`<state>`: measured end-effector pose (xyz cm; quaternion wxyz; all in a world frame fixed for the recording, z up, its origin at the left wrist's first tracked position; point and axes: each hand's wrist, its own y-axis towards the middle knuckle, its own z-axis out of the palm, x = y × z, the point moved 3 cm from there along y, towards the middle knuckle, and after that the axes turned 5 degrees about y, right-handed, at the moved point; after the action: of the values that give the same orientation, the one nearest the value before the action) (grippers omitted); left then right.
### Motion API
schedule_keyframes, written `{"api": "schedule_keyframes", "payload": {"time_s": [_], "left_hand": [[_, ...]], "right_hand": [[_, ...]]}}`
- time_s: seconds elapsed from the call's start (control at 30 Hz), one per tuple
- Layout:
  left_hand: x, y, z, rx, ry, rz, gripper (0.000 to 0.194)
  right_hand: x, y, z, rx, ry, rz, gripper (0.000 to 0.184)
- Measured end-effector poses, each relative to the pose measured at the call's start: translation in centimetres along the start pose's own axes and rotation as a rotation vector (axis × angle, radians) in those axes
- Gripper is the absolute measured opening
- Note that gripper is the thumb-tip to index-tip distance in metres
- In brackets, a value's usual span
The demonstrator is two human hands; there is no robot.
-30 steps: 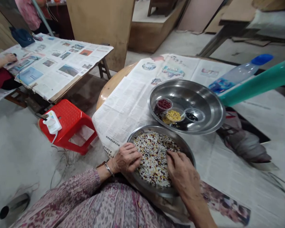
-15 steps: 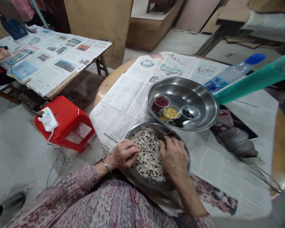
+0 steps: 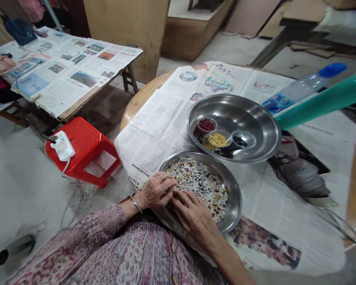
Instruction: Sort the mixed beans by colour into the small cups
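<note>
A steel bowl [image 3: 236, 194] in front of me holds a spread of white grains mixed with red, yellow and black beans [image 3: 195, 178]. Over its left rim is my left hand [image 3: 159, 190], fingers curled and closed, a silver bangle at the wrist. My right hand [image 3: 192, 211] reaches across the near side of the bowl, its bent fingertips against the left fingers. Whatever lies between the fingertips is too small and hidden to name. Behind the bowl, a larger steel basin [image 3: 258, 118] carries clear cups of red beans [image 3: 207, 125], yellow beans [image 3: 218, 139] and black beans [image 3: 239, 141].
Newspaper [image 3: 148, 130] covers the round table. Right of the basin are a bottle [image 3: 302, 89] with a blue cap, a green tube-like object [image 3: 323, 101] and a grey bag [image 3: 302, 174]. A red stool [image 3: 86, 138] bears a power strip [image 3: 63, 145]. Another person's hands [image 3: 3, 63] are far left.
My right hand has moved left from the bowl's right side to meet my left hand. Grains on the right now show. The left hand stays near the left rim.
</note>
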<state>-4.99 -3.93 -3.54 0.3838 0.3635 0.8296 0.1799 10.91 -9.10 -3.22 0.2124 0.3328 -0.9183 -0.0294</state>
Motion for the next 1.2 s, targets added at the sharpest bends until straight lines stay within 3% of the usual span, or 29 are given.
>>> {"api": "schedule_keyframes", "payload": {"time_s": [0.1,0.23,0.33,0.4,0.47,0.57,0.63,0.73,0.8,0.87,0.97,1.0,1.1,1.2], "left_hand": [[0.1,-0.2,0.2,0.016,0.007,-0.021,0.019],[0.2,-0.2,0.2,-0.014,0.001,-0.004,0.019],[0.1,-0.2,0.2,-0.027,0.01,0.006,0.018],[0.1,-0.2,0.2,-0.025,0.028,0.003,0.017],[0.1,-0.3,0.2,-0.019,0.044,-0.007,0.016],[0.1,-0.2,0.0,-0.01,0.043,-0.017,0.017],[0.0,-0.2,-0.1,-0.004,0.041,-0.016,0.017],[0.0,0.0,-0.2,-0.012,0.045,-0.004,0.016],[0.0,0.0,-0.1,-0.024,0.045,0.0,0.016],[0.0,0.0,-0.1,-0.031,0.045,0.002,0.015],[0.0,0.0,-0.1,-0.029,0.048,0.0,0.014],[0.0,0.0,-0.1,-0.024,0.048,0.0,0.014],[0.0,0.0,-0.2,0.003,0.049,-0.006,0.014],[0.0,0.0,-0.1,0.0,0.051,-0.01,0.013]], "right_hand": [[-1.9,1.2,0.0,-0.032,-0.12,0.027,0.03],[-5.9,2.1,-1.3,-0.167,-0.141,0.227,0.026],[-7.5,3.3,-1.7,-0.236,-0.134,0.335,0.03],[-7.2,4.7,-1.3,-0.231,-0.13,0.347,0.037],[-6.0,6.3,-0.6,-0.184,-0.087,0.267,0.04],[-3.6,7.0,0.0,-0.042,0.005,0.057,0.026],[-2.9,5.9,-0.2,0.037,0.009,0.004,0.017],[-4.1,2.6,-1.6,0.027,-0.015,0.105,0.013],[-5.7,0.6,-2.8,-0.104,0.004,0.243,0.016],[-7.0,-0.6,-3.4,-0.186,-0.053,0.349,0.031],[-7.1,-0.4,-2.6,-0.133,-0.116,0.39,0.059],[-6.8,0.0,-2.0,-0.099,-0.093,0.39,0.058],[-5.5,1.1,-0.4,-0.019,0.07,0.395,0.028],[-4.4,1.3,0.2,-0.025,0.193,0.399,0.015]]}}
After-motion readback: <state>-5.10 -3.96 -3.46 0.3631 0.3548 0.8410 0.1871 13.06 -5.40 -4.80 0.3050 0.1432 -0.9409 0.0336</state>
